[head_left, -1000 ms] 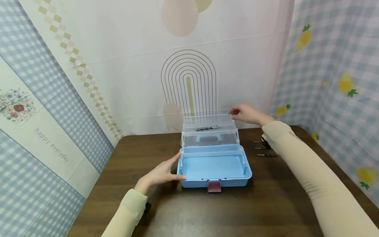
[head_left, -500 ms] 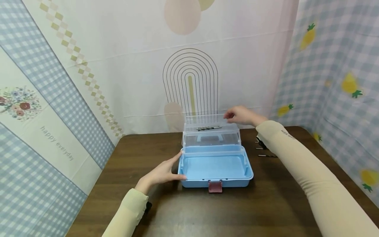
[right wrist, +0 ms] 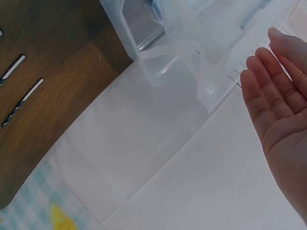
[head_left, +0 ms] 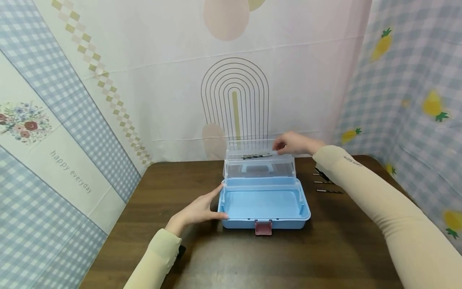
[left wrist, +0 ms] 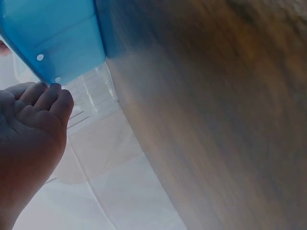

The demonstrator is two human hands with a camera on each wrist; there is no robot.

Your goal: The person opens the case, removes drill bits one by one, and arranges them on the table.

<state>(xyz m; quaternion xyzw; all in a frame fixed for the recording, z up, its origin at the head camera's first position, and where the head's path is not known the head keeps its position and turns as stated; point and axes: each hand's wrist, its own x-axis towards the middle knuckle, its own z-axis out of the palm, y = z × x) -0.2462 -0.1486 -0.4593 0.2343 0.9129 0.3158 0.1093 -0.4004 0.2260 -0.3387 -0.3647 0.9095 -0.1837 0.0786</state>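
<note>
A light blue toolbox (head_left: 238,224) with clear fold-out trays (head_left: 236,164) stands on the table. My left hand (head_left: 198,210) grips its left end, thumb at the front rim and fingers along the side; in the left wrist view those fingers meet the blue wall (left wrist: 57,38). Several twist drill bits (head_left: 257,156) lie together in the upper tray. My right hand (head_left: 294,143) hovers at that tray's right end, fingertips close to the bits. In the right wrist view the right hand (right wrist: 283,105) has loosely bent fingers and nothing visible in them.
Several more drill bits (head_left: 329,191) lie on the brown table (head_left: 173,176) right of the toolbox, partly under the right forearm. A pink latch (head_left: 263,228) hangs at the toolbox's front. Patterned curtains (head_left: 173,100) rise behind the table.
My right hand has moved slightly left and down, toward the bits in the upper tray. The left hand keeps its hold on the toolbox. The head view has shifted slightly.
</note>
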